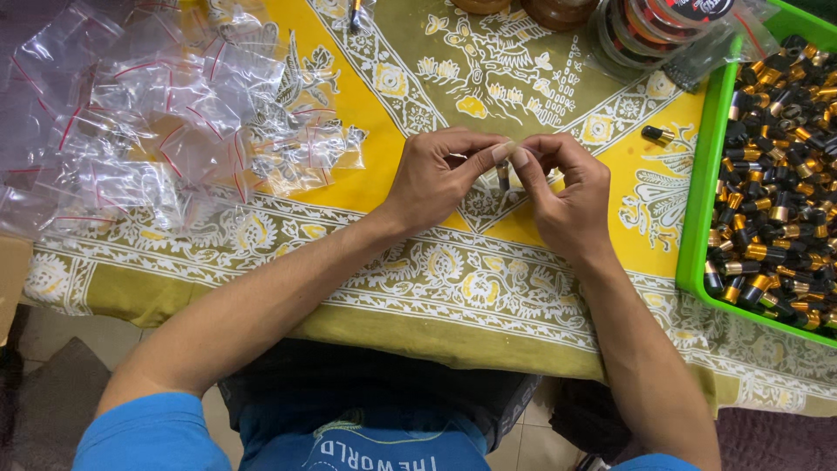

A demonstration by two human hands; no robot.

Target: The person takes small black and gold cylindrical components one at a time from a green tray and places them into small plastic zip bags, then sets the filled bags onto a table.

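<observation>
Right at the centre of the patterned yellow and olive tablecloth (pixel 384 187), the left hand (pixel 436 179) and the right hand (pixel 567 196) meet, thumbs and forefingers pinched on the top edge of a small clear plastic bag (pixel 523 179). The bag is see-through and mostly hidden by the fingers; a small dark cylinder (pixel 503 174) shows between the hands. At ten o'clock lies a heap of clear bags with red strips (pixel 166 122). At three o'clock sits a green tray (pixel 697 209) of black and gold cylinders (pixel 776 201), one stray cylinder (pixel 657 135) just beside it.
</observation>
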